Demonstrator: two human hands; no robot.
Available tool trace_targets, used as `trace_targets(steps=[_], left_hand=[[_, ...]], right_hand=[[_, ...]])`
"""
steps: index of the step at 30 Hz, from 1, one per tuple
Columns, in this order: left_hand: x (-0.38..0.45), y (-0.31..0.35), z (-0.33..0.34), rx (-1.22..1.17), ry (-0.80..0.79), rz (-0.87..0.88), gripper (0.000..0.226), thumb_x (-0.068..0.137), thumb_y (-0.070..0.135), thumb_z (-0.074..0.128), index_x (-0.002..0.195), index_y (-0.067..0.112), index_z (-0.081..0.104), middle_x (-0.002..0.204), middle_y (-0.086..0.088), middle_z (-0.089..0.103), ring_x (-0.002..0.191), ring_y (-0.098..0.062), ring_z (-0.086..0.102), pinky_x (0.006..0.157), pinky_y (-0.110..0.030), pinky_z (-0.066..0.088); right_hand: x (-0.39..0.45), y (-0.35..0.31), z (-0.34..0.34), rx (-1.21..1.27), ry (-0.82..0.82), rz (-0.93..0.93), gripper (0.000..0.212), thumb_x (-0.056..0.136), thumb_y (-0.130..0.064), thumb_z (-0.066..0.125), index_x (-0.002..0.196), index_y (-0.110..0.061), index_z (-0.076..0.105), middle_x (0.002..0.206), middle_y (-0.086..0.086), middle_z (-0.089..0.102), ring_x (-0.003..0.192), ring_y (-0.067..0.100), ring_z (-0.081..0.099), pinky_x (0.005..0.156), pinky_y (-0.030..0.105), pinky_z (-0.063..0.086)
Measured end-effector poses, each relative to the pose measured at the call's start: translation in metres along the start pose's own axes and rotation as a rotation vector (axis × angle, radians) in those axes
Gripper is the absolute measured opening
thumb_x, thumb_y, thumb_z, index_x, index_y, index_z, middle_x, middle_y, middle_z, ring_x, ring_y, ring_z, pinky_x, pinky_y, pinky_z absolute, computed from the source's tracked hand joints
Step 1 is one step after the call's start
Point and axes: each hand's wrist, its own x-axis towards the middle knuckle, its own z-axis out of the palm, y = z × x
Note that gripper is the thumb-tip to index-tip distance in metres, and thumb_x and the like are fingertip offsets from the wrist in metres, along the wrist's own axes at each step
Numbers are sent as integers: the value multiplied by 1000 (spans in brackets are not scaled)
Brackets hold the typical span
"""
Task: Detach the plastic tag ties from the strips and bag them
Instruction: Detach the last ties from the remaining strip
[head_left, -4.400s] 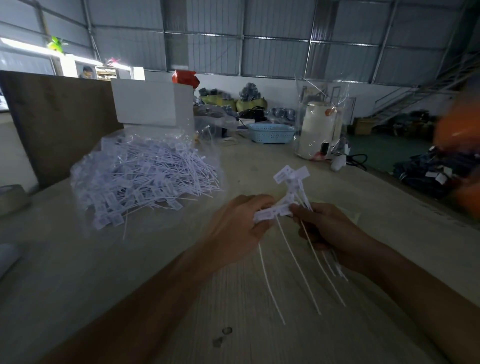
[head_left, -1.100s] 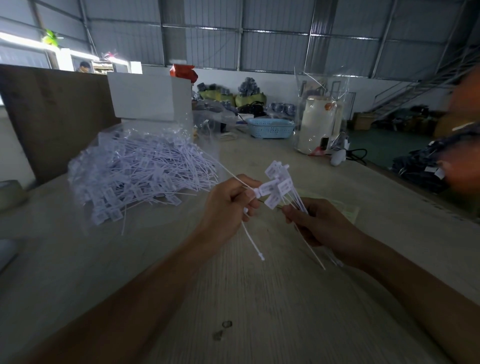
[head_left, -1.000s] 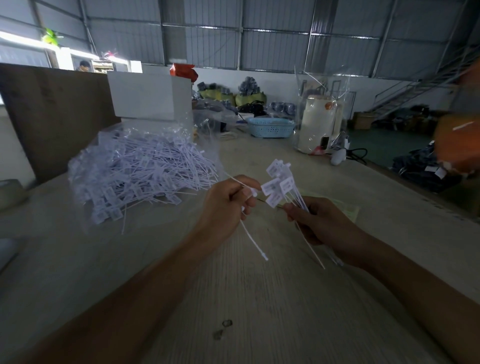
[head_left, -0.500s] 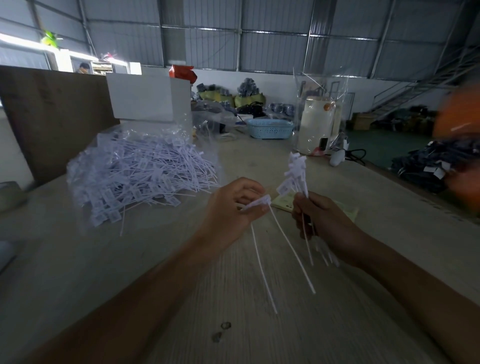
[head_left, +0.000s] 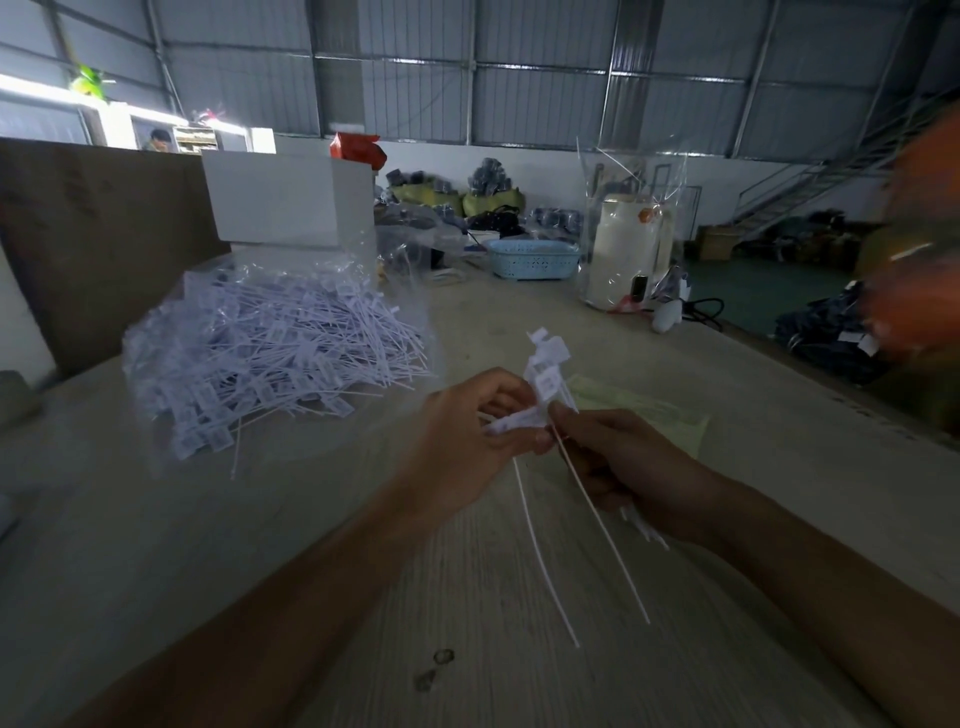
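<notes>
My left hand (head_left: 462, 431) pinches the heads of a couple of tag ties (head_left: 524, 418), tails hanging down toward me, while my right hand (head_left: 628, 467) grips the strip (head_left: 545, 364) upright just right of them, touching. The bag (head_left: 270, 353) of loose ties sits well left of my left hand, so that hand's nearer. Versus half a second ago, my hands have closed back together.

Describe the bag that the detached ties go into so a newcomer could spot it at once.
Start at the tall brown board on the left of the wooden table. In front of it lies a clear plastic bag heaped with white tag ties. Unlike the upright clear bag around the white jug, it lies flat and full.
</notes>
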Motion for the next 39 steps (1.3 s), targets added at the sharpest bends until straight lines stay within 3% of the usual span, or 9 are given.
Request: trace_targets(steps=[4,6,10,16,28,34,37,39], left_hand=[[-2,1,1,63,-20,80,18,82,15,78,96,24,71,89,14,72,85,-4,69,75,-19,52],[-2,2,-1,133,-30,127,23,86,10,71,106,22,71,98,13,72,91,-3,68,78,-16,52],[-2,-2,-3,296,-14,184,35,85,6,65,119,17,67,111,4,70,100,-10,64,83,-25,51],[-2,-8,-4,468,-54,225,30,85,29,63,114,22,69,102,5,69,94,-15,60,78,-38,52],[0,-15,-4,443,-62,255,26,94,19,56,111,13,75,102,-2,75,89,-20,69,77,-41,55],[1,-19,-2,304,-17,218,20,95,33,56,104,28,73,95,11,74,82,-4,67,73,-31,55],[1,-17,0,269,-15,245,22,93,39,48,111,33,59,101,26,64,77,18,56,71,-13,46],[-1,-16,1,238,-23,215,22,92,37,47,112,34,56,93,37,60,74,24,53,68,-3,40]], right_hand=[[0,-1,1,-32,31,-16,35,93,-44,58,78,-13,64,62,3,22,51,15,18,45,26,14],[1,-1,-1,-5,75,-9,33,97,-38,57,76,-12,62,61,3,21,51,15,18,45,27,12],[2,-2,-4,43,132,-6,31,99,-32,56,78,-9,58,59,2,24,49,13,21,39,21,17],[1,-2,-5,53,135,-26,28,98,-30,57,79,-9,56,57,0,29,43,9,28,37,20,20],[-1,-1,-6,-64,89,-132,28,100,-25,52,81,-6,57,54,-1,30,46,11,25,39,21,23],[1,0,-6,-69,73,-138,28,101,-26,51,81,-8,56,56,1,28,48,13,24,41,22,23],[1,1,-6,-61,64,-146,29,102,-25,50,78,-9,55,55,0,29,47,13,24,40,22,24],[1,1,-6,-56,60,-148,29,101,-25,50,78,-9,53,55,0,29,47,12,24,40,21,24]])
